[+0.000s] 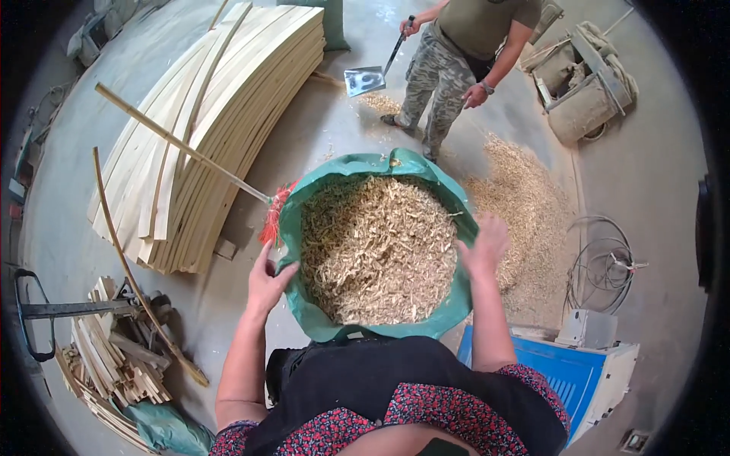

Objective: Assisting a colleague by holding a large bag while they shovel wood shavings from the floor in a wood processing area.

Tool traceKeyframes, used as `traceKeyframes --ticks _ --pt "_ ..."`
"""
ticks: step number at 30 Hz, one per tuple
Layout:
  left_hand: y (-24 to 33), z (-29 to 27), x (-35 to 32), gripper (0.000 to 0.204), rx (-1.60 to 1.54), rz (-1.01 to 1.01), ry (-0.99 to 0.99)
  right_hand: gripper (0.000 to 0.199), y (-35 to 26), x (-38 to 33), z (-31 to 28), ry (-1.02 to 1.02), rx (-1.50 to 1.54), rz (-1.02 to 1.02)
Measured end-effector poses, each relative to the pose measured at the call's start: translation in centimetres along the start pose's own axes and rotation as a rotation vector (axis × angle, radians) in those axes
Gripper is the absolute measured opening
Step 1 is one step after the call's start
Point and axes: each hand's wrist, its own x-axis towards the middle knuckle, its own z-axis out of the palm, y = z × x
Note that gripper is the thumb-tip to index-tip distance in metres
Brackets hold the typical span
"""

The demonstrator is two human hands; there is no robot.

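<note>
A big green woven bag (439, 325) stands upright right in front of me, its mouth wide and its rim folded outward. Pale wood shavings (376, 254) fill it nearly to the top. On the bag's left side is my left hand (268, 283), thumb and fingers spread, at the outer edge of the rim. Against the right side rests my right hand (487, 245), thumb toward the rim and fingers stretched out, a little blurred. Neither hand shows a closed grip. A red-bristled broom (275, 214) with a long wooden handle leans just beyond the left hand.
Ahead, a co-worker (456, 68) holds a long-handled dustpan (365, 80). Loose shavings (525, 220) are heaped at right, near coiled cable (608, 266) and a blue panel (532, 372). Stacked boards (220, 129) stand at left, with wood scraps (125, 349) and a long stick (141, 289) nearer me.
</note>
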Motion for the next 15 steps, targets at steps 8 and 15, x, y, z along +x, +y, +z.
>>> traceKeyframes --ticks 8,15 --pt "0.2 7.0 4.2 0.026 -0.261 0.165 0.028 0.034 12.4 -4.5 15.9 -0.363 1.169 0.681" --pt "0.1 9.9 7.4 0.028 -0.881 -0.046 0.273 0.043 14.0 3.8 18.0 -0.257 2.331 1.259"
